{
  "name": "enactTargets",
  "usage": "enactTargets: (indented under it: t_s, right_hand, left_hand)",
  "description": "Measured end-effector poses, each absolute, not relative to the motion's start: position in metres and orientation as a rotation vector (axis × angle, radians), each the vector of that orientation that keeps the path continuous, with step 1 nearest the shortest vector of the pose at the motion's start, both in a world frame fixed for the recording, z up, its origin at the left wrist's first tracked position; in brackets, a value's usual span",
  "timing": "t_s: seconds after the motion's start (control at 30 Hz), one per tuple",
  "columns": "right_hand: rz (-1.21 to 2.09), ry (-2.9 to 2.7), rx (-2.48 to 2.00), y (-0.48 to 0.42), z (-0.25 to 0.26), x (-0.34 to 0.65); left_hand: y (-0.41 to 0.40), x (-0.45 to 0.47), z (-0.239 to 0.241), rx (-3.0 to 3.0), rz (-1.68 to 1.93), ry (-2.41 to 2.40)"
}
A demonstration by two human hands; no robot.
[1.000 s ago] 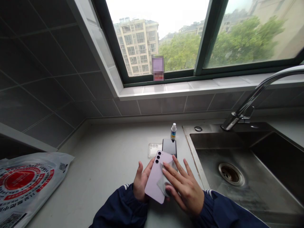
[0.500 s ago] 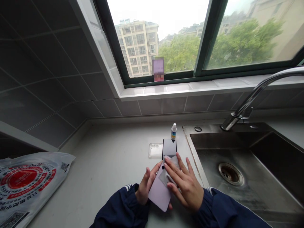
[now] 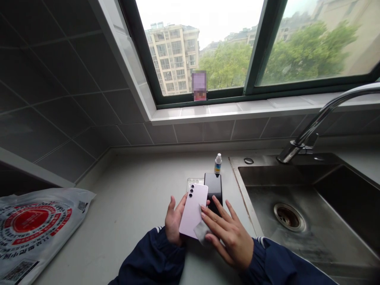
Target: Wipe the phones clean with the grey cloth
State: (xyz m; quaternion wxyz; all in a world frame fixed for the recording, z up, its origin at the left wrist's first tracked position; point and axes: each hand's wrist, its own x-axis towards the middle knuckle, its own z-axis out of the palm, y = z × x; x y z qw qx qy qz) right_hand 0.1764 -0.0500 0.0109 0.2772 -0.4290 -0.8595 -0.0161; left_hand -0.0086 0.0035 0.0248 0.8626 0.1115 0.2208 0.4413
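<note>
A pale lilac phone [image 3: 192, 211] lies back side up in my left hand [image 3: 175, 219], its three camera lenses toward the top left. The fingers of that hand pass beneath the phone and its thumb stands away from the edge. My right hand [image 3: 230, 233] presses a small grey cloth [image 3: 202, 231] on the phone's lower right edge, fingers stretched over it. Just behind, a black phone [image 3: 213, 184] lies screen up on the counter. A clear phone case [image 3: 194, 181] is partly covered by the lilac phone. The white spray bottle [image 3: 218, 163] stands upright beyond the black phone.
A steel sink [image 3: 243, 186] with a chrome faucet [image 3: 308, 122] is to the right. On the left, a printed plastic bag [image 3: 44, 225] rests on the white counter [image 3: 130, 190]. The tiled window sill [image 3: 184, 114] runs along the back.
The lilac phone has turned more upright and moved up and left, uncovering its camera lenses. My right hand and the cloth have slid from the camera end down to its lower right edge.
</note>
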Motion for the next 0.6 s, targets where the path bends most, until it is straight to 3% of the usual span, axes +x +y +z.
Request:
enactTargets:
  t_s: [0.6]
  right_hand:
    - [-0.013,-2.519,-1.019,-0.068,0.009,0.151]
  left_hand:
    - [-0.006,-0.003,0.012,0.397,0.972,0.474]
